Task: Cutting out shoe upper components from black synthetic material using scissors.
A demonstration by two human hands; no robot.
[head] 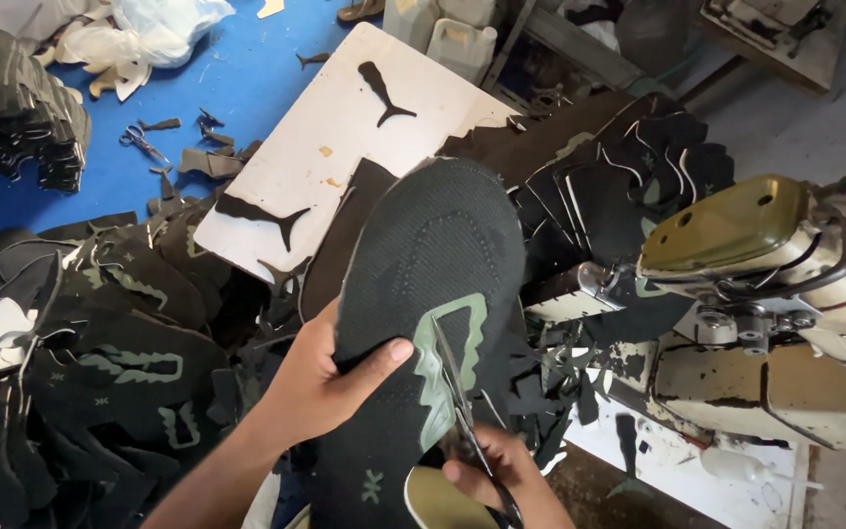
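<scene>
Nearest the camera, the right hand [501, 475] is closed around the handles of a pair of scissors [462, 411], whose blades point up across the green patch of a black knit shoe upper [423, 304]. Just left of the scissors, the left hand [320, 377] grips that shoe upper by its edge, thumb pressed on the front face and fingers hidden behind it, holding it upright and tilted toward the camera. Left of the shoe upper lies a heap of similar black and green cut pieces [100, 362]. Right of it stands a worn sewing machine [785, 294] with an olive-coloured top. Behind the shoe upper, a white board [335, 147] carries a few black cutouts. Beyond the board, on the blue floor [247, 78], lies a second, small pair of scissors [139, 142] among scraps.
</scene>
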